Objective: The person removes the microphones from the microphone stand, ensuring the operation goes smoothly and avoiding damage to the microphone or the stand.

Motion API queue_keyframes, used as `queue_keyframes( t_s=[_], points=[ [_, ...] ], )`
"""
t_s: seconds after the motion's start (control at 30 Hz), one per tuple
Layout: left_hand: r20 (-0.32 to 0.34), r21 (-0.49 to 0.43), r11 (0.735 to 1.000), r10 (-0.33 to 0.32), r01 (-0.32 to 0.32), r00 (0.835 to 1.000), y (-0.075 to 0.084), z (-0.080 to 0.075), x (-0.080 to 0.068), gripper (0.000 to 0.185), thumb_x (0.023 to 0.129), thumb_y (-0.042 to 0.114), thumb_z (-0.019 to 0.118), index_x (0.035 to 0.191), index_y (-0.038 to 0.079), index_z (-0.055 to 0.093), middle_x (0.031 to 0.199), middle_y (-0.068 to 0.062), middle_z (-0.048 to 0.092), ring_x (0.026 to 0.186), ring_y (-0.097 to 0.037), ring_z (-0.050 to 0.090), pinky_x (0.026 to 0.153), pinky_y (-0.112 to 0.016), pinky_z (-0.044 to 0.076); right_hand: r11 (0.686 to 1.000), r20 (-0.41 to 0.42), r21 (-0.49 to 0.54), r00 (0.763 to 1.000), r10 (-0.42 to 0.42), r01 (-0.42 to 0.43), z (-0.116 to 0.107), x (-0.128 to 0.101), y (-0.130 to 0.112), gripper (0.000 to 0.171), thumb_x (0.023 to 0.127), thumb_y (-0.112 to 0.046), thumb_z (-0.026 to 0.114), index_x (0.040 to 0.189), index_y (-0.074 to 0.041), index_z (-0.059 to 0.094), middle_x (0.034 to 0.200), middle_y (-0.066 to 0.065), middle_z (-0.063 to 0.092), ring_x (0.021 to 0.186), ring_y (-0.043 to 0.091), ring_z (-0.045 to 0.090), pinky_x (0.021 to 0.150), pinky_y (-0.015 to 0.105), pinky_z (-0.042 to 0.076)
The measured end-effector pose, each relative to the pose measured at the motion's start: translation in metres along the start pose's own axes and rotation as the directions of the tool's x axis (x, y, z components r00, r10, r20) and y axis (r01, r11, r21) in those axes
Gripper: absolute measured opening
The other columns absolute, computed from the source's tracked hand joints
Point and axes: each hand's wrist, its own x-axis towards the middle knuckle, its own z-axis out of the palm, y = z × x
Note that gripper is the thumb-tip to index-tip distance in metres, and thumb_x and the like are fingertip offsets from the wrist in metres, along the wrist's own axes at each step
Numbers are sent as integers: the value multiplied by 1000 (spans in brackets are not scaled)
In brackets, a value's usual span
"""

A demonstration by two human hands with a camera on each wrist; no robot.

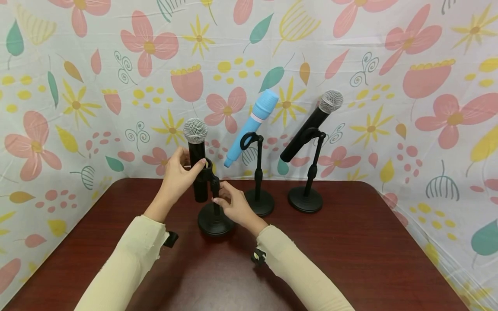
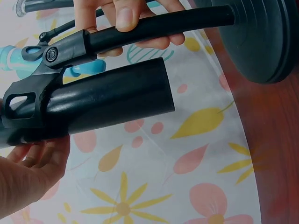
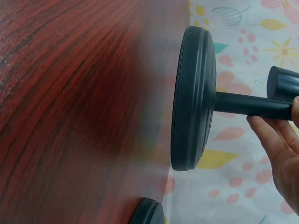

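Left hand (image 1: 180,169), fingers clamped around microphone (image 1: 196,150), ten o'clock from stand pole (image 2: 196,21); right hand (image 1: 235,204) pinches pole, presumably for steadiness.

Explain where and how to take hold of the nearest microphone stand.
Probably by its slim upright rod, between joint and base, coming from the right. The black microphone fills the left side, and the wide, flat base offers less to wrap round. The right hand pinches the rod there.
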Motion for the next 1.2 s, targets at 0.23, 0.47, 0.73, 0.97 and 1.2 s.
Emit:
queue_keyframes(
  t_s=[0.23, 0.47, 0.73, 0.97, 1.2],
  points=[
    [-10, 18, 1000, -8, 8, 1000, 4, -6, 5, 39, 91, 32, 67, 113, 2, 55, 101, -13, 64, 93, -22, 61, 86, -38, 50, 999, -12, -48, 1000, -21, 20, -2, 4, -3, 18, 94, -9, 61, 110, -8, 52, 92, 6, 66, 78, 17, 62, 69, 29, 48],
    [-12, 25, 1000, -10, 10, 1000, 11, -8, 11, 44, 90, 35, 68, 115, 1, 55, 102, -16, 63, 95, -25, 60, 90, -41, 48, 994, -28, -89, 998, -62, 59, -6, 8, -6, 15, 94, -8, 60, 104, -7, 49, 88, 6, 65, 76, 17, 62, 65, 27, 46],
    [-30, 46, 998, 33, -31, 999, 18, -8, 17, 39, 90, 31, 69, 110, 0, 55, 98, -15, 62, 91, -24, 60, 86, -40, 50, 993, -37, -103, 997, -70, 66, -8, 12, -11, 13, 95, -9, 59, 103, -6, 50, 86, 6, 65, 74, 18, 61, 63, 27, 45],
    [-43, 56, 998, 35, -33, 998, 18, -10, 20, 39, 90, 30, 68, 109, -1, 54, 98, -15, 60, 90, -26, 59, 86, -41, 50, 994, -29, -101, 998, -50, 47, -8, 14, -14, 15, 95, -8, 60, 107, -4, 50, 89, 8, 65, 76, 19, 62, 65, 27, 46],
    [-58, 56, 998, 36, -33, 998, 21, -13, 21, 42, 90, 32, 68, 110, -2, 54, 99, -15, 60, 93, -26, 59, 86, -41, 50, 993, -21, -102, 998, -54, 51, -6, 15, -16, 12, 95, -8, 59, 100, -5, 48, 87, 7, 64, 70, 15, 58, 61, 25, 44]
  ],
)
